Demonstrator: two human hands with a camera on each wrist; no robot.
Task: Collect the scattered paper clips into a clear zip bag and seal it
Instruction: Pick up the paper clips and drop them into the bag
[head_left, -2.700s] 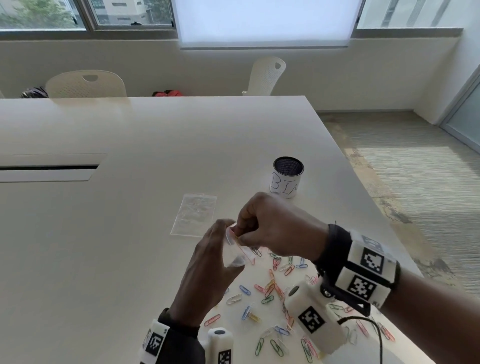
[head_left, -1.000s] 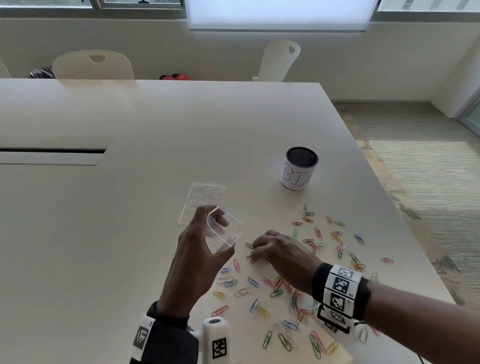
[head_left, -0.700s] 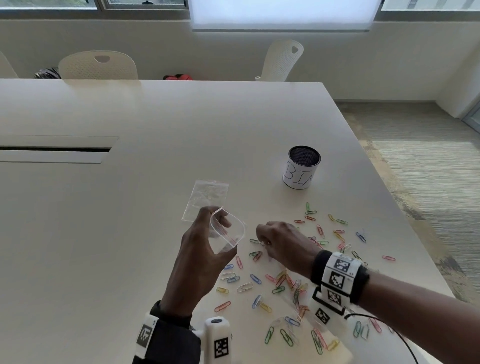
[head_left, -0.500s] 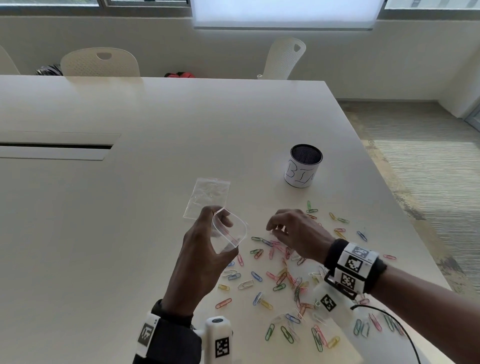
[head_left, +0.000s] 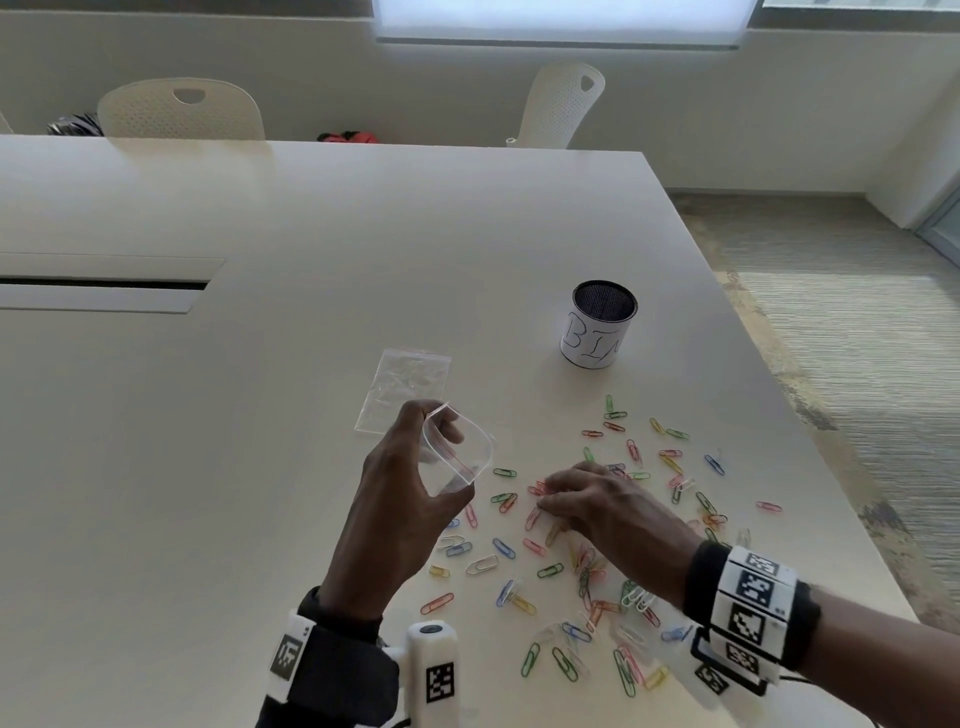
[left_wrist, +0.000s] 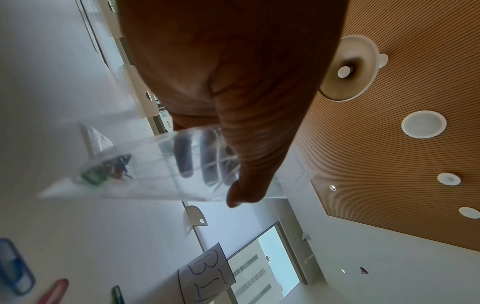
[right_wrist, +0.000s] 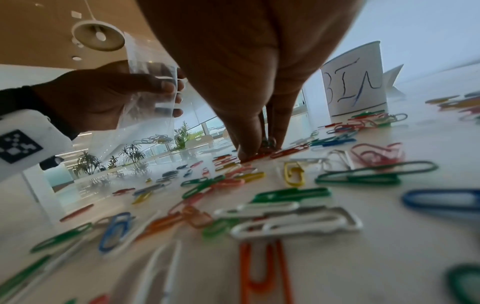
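Note:
My left hand (head_left: 441, 462) holds a clear zip bag (head_left: 467, 452) upright above the table, its mouth bowed open toward the right. In the left wrist view a few clips (left_wrist: 103, 170) lie in the bottom corner of the bag (left_wrist: 161, 164). Several coloured paper clips (head_left: 587, 566) are scattered over the white table (head_left: 260, 467) to the right of the bag. My right hand (head_left: 543, 496) is down on the table among them. Its fingertips (right_wrist: 249, 150) pinch together on a red clip (right_wrist: 285, 152).
A second, flat clear bag (head_left: 405, 389) lies just behind my left hand. A paper-wrapped mesh cup marked BIN (head_left: 597, 332) stands behind the clips. The table's right edge (head_left: 810, 467) runs close past the outermost clips. A cable slot (head_left: 104, 285) sits at the far left.
My right hand left the bag's mouth, dropped to the clips, lifted briefly half a second ago and is now down on them again. The left hand keeps the bag held open.

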